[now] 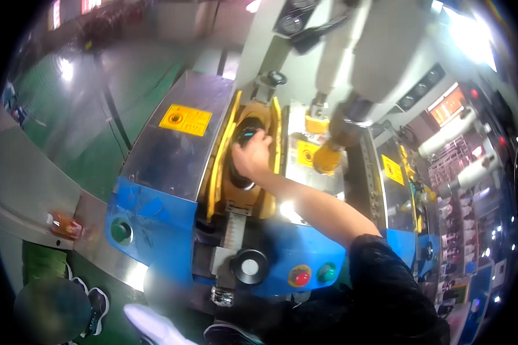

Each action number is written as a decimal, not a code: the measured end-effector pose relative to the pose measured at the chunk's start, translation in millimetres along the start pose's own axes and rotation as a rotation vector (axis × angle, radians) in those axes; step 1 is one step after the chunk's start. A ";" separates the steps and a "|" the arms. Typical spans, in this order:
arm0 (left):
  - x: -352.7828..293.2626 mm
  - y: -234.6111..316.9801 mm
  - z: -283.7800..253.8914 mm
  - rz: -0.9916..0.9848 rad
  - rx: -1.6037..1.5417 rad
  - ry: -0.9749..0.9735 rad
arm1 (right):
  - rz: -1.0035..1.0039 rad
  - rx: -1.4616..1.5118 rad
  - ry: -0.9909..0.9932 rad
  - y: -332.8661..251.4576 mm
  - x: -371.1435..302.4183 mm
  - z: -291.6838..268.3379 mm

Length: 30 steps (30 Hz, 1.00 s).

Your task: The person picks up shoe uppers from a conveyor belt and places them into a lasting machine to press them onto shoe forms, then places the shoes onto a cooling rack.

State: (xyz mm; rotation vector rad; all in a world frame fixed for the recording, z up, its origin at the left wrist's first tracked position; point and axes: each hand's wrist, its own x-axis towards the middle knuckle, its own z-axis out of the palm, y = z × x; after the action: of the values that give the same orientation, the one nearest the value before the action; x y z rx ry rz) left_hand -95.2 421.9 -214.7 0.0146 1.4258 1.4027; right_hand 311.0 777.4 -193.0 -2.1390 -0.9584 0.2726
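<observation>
My right hand [253, 154] reaches in from the lower right, its fingers curled over a dark, glossy shoe [244, 181]. The shoe lies lengthwise in a tan cradle [243, 198] between two upright yellow side pads [220, 167]. Much of the shoe's middle is hidden under my hand. A black round knob [250, 267] with a pale centre sits on the slide at the cradle's near end. My left hand is out of view.
Thick machine arms with yellow tips [327, 158] hang right of the cradle. The blue front panel bears a red button [300, 278] and green buttons [327, 272]. A metal cover [172, 155] stands left. An orange bottle [64, 225] lies at lower left; several sneakers [98, 310] show below.
</observation>
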 end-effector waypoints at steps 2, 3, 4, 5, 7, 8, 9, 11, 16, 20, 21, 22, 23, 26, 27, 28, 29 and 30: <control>-9.5 -11.4 -1.6 -0.034 -0.018 -0.084 | 0.044 -0.056 -0.089 14.8 8.5 -16.7; -12.2 -12.3 -4.0 -0.036 -0.030 -0.134 | 0.029 -0.059 -0.132 6.4 4.2 -29.9; -10.4 -17.4 0.1 0.051 -0.007 -0.125 | -0.038 -0.045 -0.180 2.4 3.5 -53.3; -23.7 -19.8 1.1 0.036 0.003 -0.161 | -0.116 -0.084 -0.162 23.0 6.2 -64.3; -35.5 -0.3 1.1 0.034 -0.050 -0.263 | -0.210 -0.060 -0.425 -10.2 -33.1 -105.5; -50.4 7.4 -2.1 0.021 -0.098 -0.296 | -0.460 -0.155 -0.493 -19.1 -75.7 -128.5; -63.0 13.3 -5.9 0.045 -0.098 -0.357 | -0.764 -0.161 -0.275 -0.6 -126.2 -131.0; -78.1 -1.4 -27.2 0.204 0.127 -0.380 | -0.904 -0.142 -0.303 40.6 -201.4 -202.6; -132.3 -45.0 -27.6 0.045 -0.230 -0.525 | -0.735 -0.575 -0.344 172.6 -315.9 -277.5; -195.0 -58.3 -70.1 0.245 0.028 -0.515 | -0.596 0.143 -0.544 103.9 -358.7 -301.7; -228.7 -67.4 -65.9 0.125 -0.095 -0.522 | -0.602 0.302 -0.619 111.2 -379.4 -310.1; -250.6 -73.8 -67.4 0.134 0.037 -0.547 | -0.326 0.486 -0.868 122.6 -407.2 -311.0; -267.5 -78.9 -73.8 0.150 0.170 -0.558 | -0.038 0.659 -1.118 141.9 -436.7 -305.5; -333.3 -116.7 -63.3 0.312 0.429 -0.762 | 0.456 0.969 -1.454 237.3 -444.0 -310.0; -344.2 -125.1 -66.4 0.212 0.301 -0.800 | 0.665 1.273 -1.590 236.1 -442.8 -318.7; -351.8 -115.1 -87.1 0.290 0.471 -0.803 | 0.749 1.309 -1.613 228.8 -470.2 -327.2; -352.0 -103.8 -101.5 0.347 0.637 -0.842 | 0.824 1.345 -1.589 214.2 -496.3 -341.9; -343.0 -94.9 -107.3 0.527 0.662 -0.908 | 0.732 1.214 -1.502 227.1 -511.1 -345.6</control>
State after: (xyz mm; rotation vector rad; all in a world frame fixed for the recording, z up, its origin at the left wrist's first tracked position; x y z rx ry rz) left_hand 37.0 96.6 -92.8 1.3550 1.0417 1.0063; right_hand 241.0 123.9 -173.6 -0.7374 -0.3149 2.2872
